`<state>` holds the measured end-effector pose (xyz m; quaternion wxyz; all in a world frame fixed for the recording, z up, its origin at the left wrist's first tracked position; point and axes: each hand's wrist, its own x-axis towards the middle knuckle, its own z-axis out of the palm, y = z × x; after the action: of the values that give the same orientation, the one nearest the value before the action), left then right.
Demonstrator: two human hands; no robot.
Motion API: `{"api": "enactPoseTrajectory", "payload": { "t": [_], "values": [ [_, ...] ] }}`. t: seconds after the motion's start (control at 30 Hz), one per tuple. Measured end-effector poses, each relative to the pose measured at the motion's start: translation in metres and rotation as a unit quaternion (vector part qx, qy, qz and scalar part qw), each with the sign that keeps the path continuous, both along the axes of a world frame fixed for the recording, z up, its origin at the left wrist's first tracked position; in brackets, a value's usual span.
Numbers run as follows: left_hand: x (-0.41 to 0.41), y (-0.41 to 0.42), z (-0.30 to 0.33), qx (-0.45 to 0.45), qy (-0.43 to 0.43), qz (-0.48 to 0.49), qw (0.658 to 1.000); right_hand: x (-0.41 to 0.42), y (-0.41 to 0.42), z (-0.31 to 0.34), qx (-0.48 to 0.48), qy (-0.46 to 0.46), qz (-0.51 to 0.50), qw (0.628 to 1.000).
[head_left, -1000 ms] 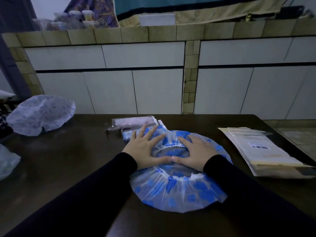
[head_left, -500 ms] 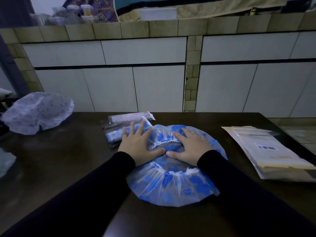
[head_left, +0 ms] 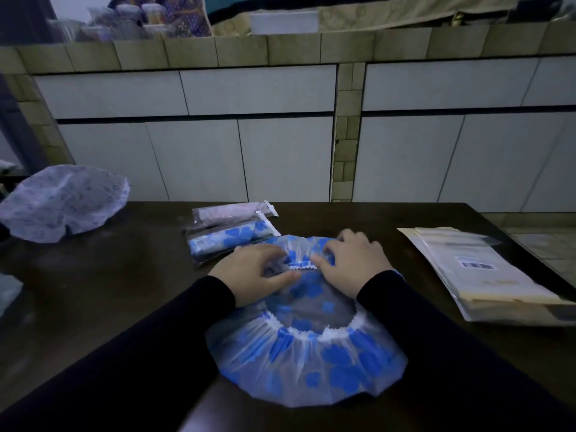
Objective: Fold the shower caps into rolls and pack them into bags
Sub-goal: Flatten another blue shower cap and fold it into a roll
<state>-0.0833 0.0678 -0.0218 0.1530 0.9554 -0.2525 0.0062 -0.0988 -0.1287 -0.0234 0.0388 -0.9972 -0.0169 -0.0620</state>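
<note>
Dark wood bench, one, carrying everything noted below. Landmark: the blue-flowered shower cap, one, lying flat near the front edge at centre, elastic opening facing up.

White patterned shower cap, one, loose and puffed, well to the left of the blue cap at the bench's far left edge.

Stack of flat empty bags, count not readable, to the right of the blue cap and apart from it; the top one carries a barcode label.

Packed bags, two, just behind the blue cap on its left side: the blue roll bag nearer, its corner touching or just under the cap's far rim; the pale roll bag lying behind it, the two side by side.

Hands, two, dark sleeves, both on the blue cap's far edge. Left hand has its fingers curled, gathering the plastic near the elastic. Right hand does likewise, fingertips pinching the gathered far rim. Slight blur on both.
</note>
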Motion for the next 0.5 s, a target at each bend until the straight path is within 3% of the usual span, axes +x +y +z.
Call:
{"api": "enactPoseTrajectory", "payload": {
  "t": [0.03, 0.1, 0.17, 0.23, 0.37, 0.5],
  "values": [
    [0.001, 0.001, 0.000, -0.005, -0.020, -0.011, 1.000, 0.000, 0.002, 0.000, -0.003, -0.021, 0.030, 0.999],
    [0.004, 0.002, -0.003, 0.020, -0.001, -0.023, 1.000, 0.004, 0.002, -0.005, -0.004, 0.031, 0.089, 0.996],
    [0.007, 0.001, -0.012, 0.067, 0.048, -0.020, 0.996, 0.009, -0.001, -0.013, -0.004, 0.127, 0.081, 0.989],
    [0.010, 0.001, -0.015, 0.079, 0.083, -0.003, 0.993, 0.013, -0.008, -0.019, 0.017, 0.166, 0.055, 0.984],
    [0.006, 0.004, -0.007, 0.046, 0.108, 0.027, 0.993, 0.009, -0.013, -0.015, 0.032, 0.147, 0.059, 0.987],
    [-0.013, 0.000, 0.002, 0.049, 0.064, 0.041, 0.996, -0.006, -0.005, 0.002, 0.039, 0.077, 0.032, 0.996]
  ]
}}
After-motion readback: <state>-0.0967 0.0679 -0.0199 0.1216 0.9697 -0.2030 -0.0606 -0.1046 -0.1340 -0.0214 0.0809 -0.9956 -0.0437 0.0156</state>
